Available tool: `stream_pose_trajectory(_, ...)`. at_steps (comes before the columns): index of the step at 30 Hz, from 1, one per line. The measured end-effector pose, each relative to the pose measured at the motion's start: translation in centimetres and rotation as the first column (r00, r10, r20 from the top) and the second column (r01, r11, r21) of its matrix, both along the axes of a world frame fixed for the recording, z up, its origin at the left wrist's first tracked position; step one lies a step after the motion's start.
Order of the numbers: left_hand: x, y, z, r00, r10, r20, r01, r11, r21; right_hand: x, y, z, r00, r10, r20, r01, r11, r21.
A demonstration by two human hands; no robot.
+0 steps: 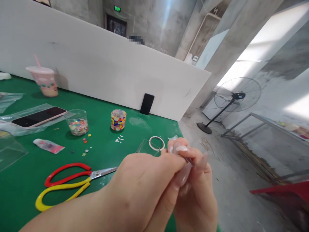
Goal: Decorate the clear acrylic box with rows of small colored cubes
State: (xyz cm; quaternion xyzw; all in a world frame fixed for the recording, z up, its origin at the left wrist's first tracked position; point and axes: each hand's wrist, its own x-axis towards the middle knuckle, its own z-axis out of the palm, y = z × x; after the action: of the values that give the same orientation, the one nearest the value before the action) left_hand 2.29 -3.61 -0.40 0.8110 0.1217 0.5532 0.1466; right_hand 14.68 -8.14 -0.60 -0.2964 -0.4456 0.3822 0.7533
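My left hand [147,180] reaches in from the lower left and meets my right hand [198,180] above the table's right edge. Fingers of both hands are closed and pressed together at the tips. Something small and thin seems pinched between them, mostly hidden by the fingers. Behind the hands lie a white ring [150,142], perhaps a tape roll, and a clear plastic sheet [145,148]. Scissors with one red and one yellow handle [65,185] rest left of my left hand, their tips hidden behind it.
On the green table [101,145] stand a glass covered in coloured tiles [118,120], a clear cup of small pieces [79,126], a pink tumbler [44,80], a tube [49,146] and a phone [40,116]. Another phone [147,103] leans on the white board [101,64].
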Motion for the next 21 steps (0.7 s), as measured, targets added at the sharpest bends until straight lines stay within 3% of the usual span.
stream_pose_trajectory(9,0.38,-0.36,0.35,0.996,0.055,-0.074,-0.055,0.998,-0.003,-0.18,0.2,0.02,0.996,-0.083,-0.031,0.083,0.997,-0.008)
stream_pose_trajectory(21,0.81,-0.36,0.12,0.989,0.151,0.01,-0.151,0.986,0.075,0.37,0.06,0.03,0.995,-0.097,0.011,0.097,0.995,0.006)
